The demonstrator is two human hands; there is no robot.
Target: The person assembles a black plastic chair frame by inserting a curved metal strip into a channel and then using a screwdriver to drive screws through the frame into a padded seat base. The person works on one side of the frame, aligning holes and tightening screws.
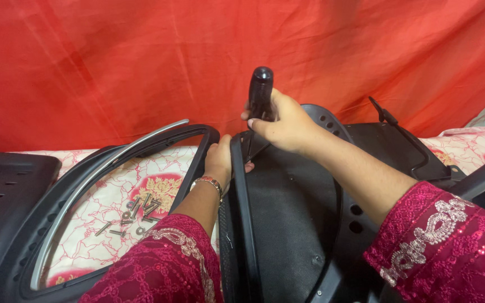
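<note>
Red cloth backdrop (141, 56): hangs across the whole rear of the view; creased; nothing touches it.

Bed (119, 196): cover with a red and cream floral print; carries every part listed below.

Black chair frame (242, 224): mesh-faced panel standing on edge at centre, its rim running down toward the viewer; a perforated black plastic shell (355, 219) lies just behind it on the right.

Curved black frame with a silver band (85, 185): lies at left, looping round an open patch of the bed.

Black perforated panel (7, 185): far left, partly under the curved frame.

Black lever (394, 126): thin, angled, at upper right, apart from both hands.

Right hand (284, 126): closed around the black handle of a screwdriver (261, 90), held upright with its tip down at the top edge of the chair frame; the shaft is mostly hidden, so the fastener cannot be made out; judgement: the tool wants keeping square over the fastener, with steady downward pressure, to avoid slipping.

Left hand (220, 160): closed on the rim of the chair frame just below the tool, bracing it; judgement: a firm brace here keeps the frame from twisting under the turn.

Loose screws and washers (133, 216): small scatter on the bed inside the curved frame, well apart from both hands.
</note>
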